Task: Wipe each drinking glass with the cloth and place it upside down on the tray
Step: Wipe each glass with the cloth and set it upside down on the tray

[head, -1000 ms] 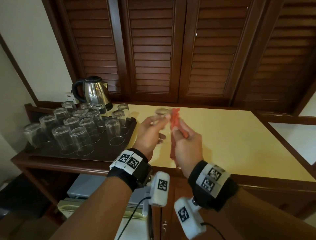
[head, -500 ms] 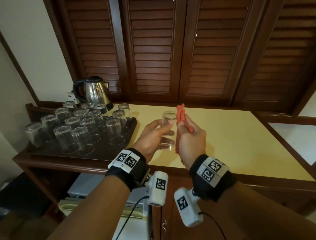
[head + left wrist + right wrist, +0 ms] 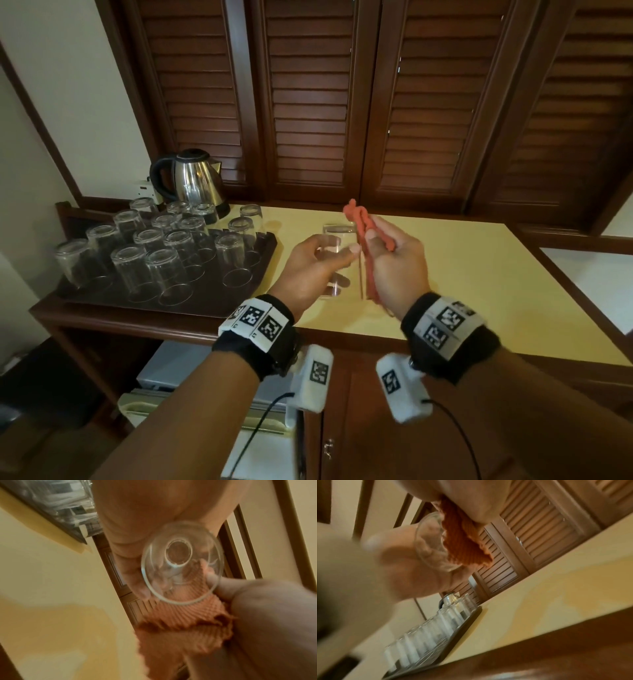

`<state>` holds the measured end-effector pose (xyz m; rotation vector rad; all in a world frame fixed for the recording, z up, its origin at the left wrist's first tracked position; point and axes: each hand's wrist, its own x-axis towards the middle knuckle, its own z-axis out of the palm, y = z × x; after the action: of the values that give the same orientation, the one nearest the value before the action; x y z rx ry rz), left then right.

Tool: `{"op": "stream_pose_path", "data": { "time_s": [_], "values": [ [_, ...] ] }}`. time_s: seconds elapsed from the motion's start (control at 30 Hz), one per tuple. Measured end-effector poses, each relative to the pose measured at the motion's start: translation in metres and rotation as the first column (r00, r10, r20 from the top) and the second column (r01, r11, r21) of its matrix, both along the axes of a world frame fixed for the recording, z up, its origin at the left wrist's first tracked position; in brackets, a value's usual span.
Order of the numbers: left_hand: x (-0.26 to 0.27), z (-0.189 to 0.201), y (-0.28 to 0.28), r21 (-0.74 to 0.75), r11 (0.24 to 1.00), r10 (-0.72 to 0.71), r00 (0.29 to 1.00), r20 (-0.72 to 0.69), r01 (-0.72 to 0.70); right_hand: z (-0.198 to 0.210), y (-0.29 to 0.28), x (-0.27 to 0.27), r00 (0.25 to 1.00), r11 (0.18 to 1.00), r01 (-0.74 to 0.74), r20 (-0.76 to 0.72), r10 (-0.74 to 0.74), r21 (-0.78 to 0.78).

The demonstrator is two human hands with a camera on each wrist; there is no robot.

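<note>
Since a second ago we have raised the glass (image 3: 334, 240) upright off the cloth (image 3: 359, 222). Our left hand (image 3: 310, 270) grips it above the desk (image 3: 479, 274); our right hand (image 3: 397, 263) clutches the cloth beside it. Many glasses stand inverted on the tray (image 3: 263, 246); this one remains.

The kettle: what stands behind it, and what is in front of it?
Behind the kettle a white wall socket shows at its left; the rest is covered. In front stand upside-down glasses on the tray.
</note>
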<state>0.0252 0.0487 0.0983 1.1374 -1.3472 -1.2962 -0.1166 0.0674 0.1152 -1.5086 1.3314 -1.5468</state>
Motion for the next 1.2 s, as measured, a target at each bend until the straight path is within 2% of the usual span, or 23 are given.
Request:
{"op": "stream_pose_path", "data": {
  "time_s": [0.07, 0.17, 0.23, 0.33, 0.43, 0.5, 0.6, 0.7, 0.77, 0.83, 0.9, 0.97, 1.1, 1.2],
  "values": [
    [0.003, -0.004, -0.003, -0.164, 0.985, 0.077, 0.983, 0.166, -0.049, 0.01, -0.007, -0.01, 0.985, 0.998, -0.049, -0.169, 0.04, -0.049],
    [0.015, -0.012, -0.009, -0.414, 0.906, 0.28, 0.859, 0.428, -0.089, 0.008, -0.005, -0.016, 0.892, 0.972, -0.139, -0.451, 0.039, -0.191],
    [0.019, -0.016, -0.006, -0.502, 0.86, 0.361, 0.798, 0.482, -0.086, 0.005, -0.007, -0.02, 0.831, 0.954, -0.172, -0.556, 0.007, -0.245],
    [0.009, -0.022, -0.002, -0.581, 0.814, 0.374, 0.762, 0.529, 0.003, 0.008, -0.011, -0.016, 0.807, 0.944, -0.159, -0.589, -0.043, -0.288],
    [0.013, -0.025, -0.005, -0.6, 0.798, 0.419, 0.763, 0.493, -0.051, 0.007, -0.009, -0.013, 0.764, 0.924, -0.25, -0.645, 0.005, -0.29],
    [0.016, -0.029, -0.003, -0.626, 0.776, 0.458, 0.754, 0.47, -0.081, 0.004, -0.011, -0.017, 0.749, 0.929, -0.233, -0.663, -0.017, -0.287],
    [0.007, -0.032, -0.001, -0.631, 0.775, 0.447, 0.741, 0.5, -0.042, 0.005, -0.011, -0.012, 0.764, 0.933, -0.194, -0.643, -0.049, -0.302],
    [0.014, -0.032, -0.006, -0.635, 0.767, 0.467, 0.759, 0.453, -0.093, -0.001, -0.004, -0.009, 0.747, 0.889, -0.312, -0.665, 0.011, -0.335],
    [0.016, -0.033, -0.004, -0.674, 0.732, 0.504, 0.744, 0.439, -0.099, -0.004, -0.006, -0.017, 0.728, 0.889, -0.271, -0.683, -0.06, -0.368],
    [0.009, -0.033, 0.001, -0.695, 0.715, 0.508, 0.735, 0.45, -0.069, -0.004, -0.01, -0.017, 0.742, 0.897, -0.187, -0.656, -0.138, -0.401],
    [0.005, -0.033, 0.002, -0.69, 0.721, 0.49, 0.754, 0.438, -0.068, -0.004, -0.006, -0.01, 0.753, 0.888, -0.223, -0.649, -0.105, -0.402],
    [0.01, -0.034, 0.0, -0.687, 0.719, 0.493, 0.774, 0.397, -0.105, -0.007, -0.003, -0.01, 0.732, 0.867, -0.294, -0.678, -0.066, -0.402],
    [0.003, -0.037, 0.006, -0.671, 0.737, 0.473, 0.775, 0.419, -0.087, -0.006, -0.009, -0.016, 0.673, 0.879, -0.185, -0.708, -0.213, -0.44],
    [0.005, -0.038, 0.004, -0.642, 0.76, 0.456, 0.788, 0.414, -0.103, -0.009, -0.003, -0.012, 0.684, 0.87, -0.269, -0.718, -0.13, -0.413]
  ]
}}
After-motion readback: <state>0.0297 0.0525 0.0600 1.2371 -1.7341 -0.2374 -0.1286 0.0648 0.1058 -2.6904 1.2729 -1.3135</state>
